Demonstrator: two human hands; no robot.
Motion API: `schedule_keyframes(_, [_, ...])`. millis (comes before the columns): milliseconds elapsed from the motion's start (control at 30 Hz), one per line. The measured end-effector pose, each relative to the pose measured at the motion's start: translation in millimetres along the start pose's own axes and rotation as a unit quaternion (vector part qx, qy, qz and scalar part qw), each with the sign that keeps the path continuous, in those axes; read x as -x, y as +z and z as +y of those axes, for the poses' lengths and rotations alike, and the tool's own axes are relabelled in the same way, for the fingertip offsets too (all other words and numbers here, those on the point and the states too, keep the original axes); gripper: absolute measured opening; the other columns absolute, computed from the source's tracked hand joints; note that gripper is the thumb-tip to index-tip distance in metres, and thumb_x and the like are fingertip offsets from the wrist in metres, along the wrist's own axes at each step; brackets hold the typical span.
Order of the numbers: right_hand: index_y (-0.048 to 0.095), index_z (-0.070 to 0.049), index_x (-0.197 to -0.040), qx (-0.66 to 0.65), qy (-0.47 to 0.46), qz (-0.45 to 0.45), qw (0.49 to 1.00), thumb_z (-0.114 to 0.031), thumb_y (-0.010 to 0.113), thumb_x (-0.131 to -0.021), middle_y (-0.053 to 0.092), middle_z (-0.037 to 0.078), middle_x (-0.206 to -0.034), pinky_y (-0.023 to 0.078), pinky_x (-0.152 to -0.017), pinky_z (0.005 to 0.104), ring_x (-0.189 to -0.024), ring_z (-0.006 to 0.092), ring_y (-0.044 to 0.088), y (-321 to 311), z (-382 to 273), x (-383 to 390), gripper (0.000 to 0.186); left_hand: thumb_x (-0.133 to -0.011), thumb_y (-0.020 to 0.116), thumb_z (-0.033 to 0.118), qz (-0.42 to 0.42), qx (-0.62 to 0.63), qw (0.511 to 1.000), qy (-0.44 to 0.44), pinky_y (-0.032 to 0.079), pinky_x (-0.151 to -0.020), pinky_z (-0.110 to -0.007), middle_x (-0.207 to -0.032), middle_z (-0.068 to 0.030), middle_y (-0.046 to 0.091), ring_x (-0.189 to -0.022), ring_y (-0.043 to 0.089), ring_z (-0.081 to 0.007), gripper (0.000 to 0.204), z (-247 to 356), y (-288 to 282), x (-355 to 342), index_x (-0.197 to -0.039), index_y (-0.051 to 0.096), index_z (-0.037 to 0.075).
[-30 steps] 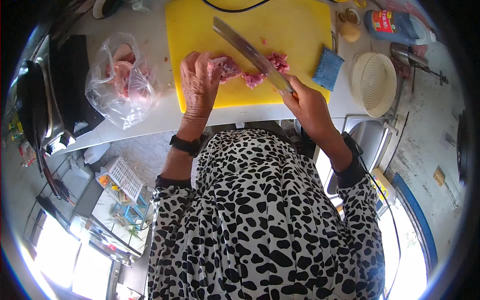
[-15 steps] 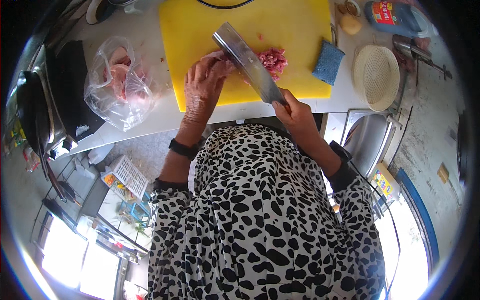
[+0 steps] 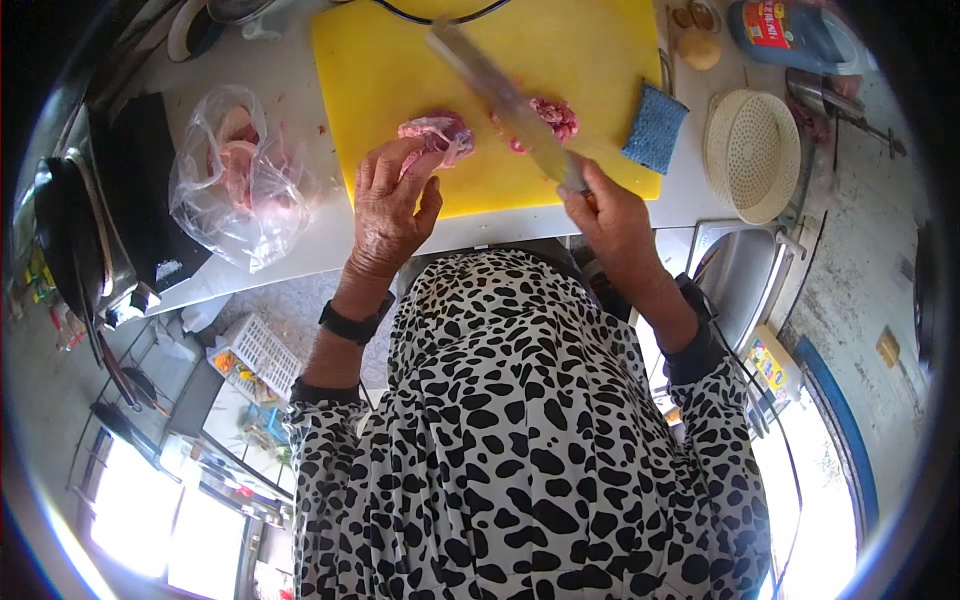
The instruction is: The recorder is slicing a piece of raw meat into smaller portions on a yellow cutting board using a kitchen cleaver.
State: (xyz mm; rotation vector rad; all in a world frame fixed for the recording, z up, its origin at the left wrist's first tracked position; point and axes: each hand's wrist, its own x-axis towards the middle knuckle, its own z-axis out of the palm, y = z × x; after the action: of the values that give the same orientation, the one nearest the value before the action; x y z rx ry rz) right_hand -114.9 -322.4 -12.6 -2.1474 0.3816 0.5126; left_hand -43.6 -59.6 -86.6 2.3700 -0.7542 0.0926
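Observation:
On the yellow cutting board lies a chunk of raw meat, pink with whitish fat. My left hand rests at its near side, fingertips against the meat, the thumb apart and off it. In my right hand is a broad-bladed kitchen knife, gripped by the handle. Its blade, smeared by motion, slants up to the left, between the chunk and a small heap of cut meat pieces. The blade hides part of that heap.
Left of the board sits a clear plastic bag with more raw meat. To the right are a blue cloth pad, a cream woven-look basket, an onion-like round thing and a large dark bottle. A metal sink lies near right.
My left hand has loosened from the meat and drawn back toward me, baring more of the chunk. The knife has moved up and slightly right, away from the chunk.

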Motion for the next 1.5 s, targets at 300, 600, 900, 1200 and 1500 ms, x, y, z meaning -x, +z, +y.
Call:
schedule_keyframes(300, [0.053, -0.019, -0.136, 0.176, -0.08, -0.015, 0.981, -0.031, 0.061, -0.097, 0.064, 0.011, -0.088, 0.056, -0.068, 0.0449, -0.077, 0.0333, 0.067, 15, -7, 7, 0.042, -0.082, 0.073, 0.008, -0.015, -0.046, 0.998, 0.04, 0.051, -0.093, -0.041, -0.124, -0.0068, 0.062, -0.115, 0.058, -0.0283, 0.033, -14, 30, -19, -0.114, 0.068, 0.008])
schedule_keyframes(600, [0.053, -0.016, -0.14, 0.277, -0.094, 0.021, 0.956, -0.029, 0.068, -0.093, 0.061, 0.009, -0.087, 0.054, -0.057, 0.0376, -0.064, 0.0264, 0.065, 30, -11, 28, 0.051, -0.076, 0.075, 0.008, -0.023, -0.041, 0.998, 0.048, 0.052, -0.09, -0.041, -0.114, -0.0065, 0.062, -0.108, 0.058, -0.0292, 0.035, -7, 32, -29, -0.11, 0.067, 0.008])
schedule_keyframes(900, [0.046, -0.018, -0.144, 0.278, -0.074, 0.0, 0.958, -0.028, 0.064, -0.095, 0.062, 0.011, -0.09, 0.055, -0.058, 0.0413, -0.067, 0.0313, 0.066, 47, -6, 15, 0.053, -0.076, 0.075, 0.01, -0.062, -0.04, 0.997, 0.008, 0.051, -0.091, -0.041, -0.111, -0.0076, 0.061, -0.108, 0.056, -0.0299, 0.032, -8, 33, -28, -0.107, 0.066, 0.009])
schedule_keyframes(1200, [0.05, -0.012, -0.13, 0.16, -0.146, 0.063, 0.974, -0.027, 0.058, -0.097, 0.067, 0.019, -0.091, 0.056, -0.067, 0.0503, -0.079, 0.0394, 0.069, 71, -3, -65, 0.038, -0.077, 0.075, 0.006, -0.041, -0.011, 0.999, 0.003, 0.051, -0.094, -0.042, -0.122, -0.0084, 0.059, -0.114, 0.055, -0.0309, 0.031, -9, 40, -27, -0.107, 0.069, 0.01])
schedule_keyframes(1500, [0.053, -0.017, -0.138, 0.14, -0.074, -0.003, 0.987, -0.025, 0.059, -0.098, 0.066, 0.018, -0.102, 0.053, -0.075, 0.0448, -0.089, 0.037, 0.067, 19, -9, -16, 0.041, -0.08, 0.075, 0.01, 0.003, -0.122, 0.993, 0.008, 0.05, -0.095, -0.043, -0.127, -0.0051, 0.057, -0.112, 0.056, -0.0301, 0.039, -2, 27, -15, -0.117, 0.066, 0.016])
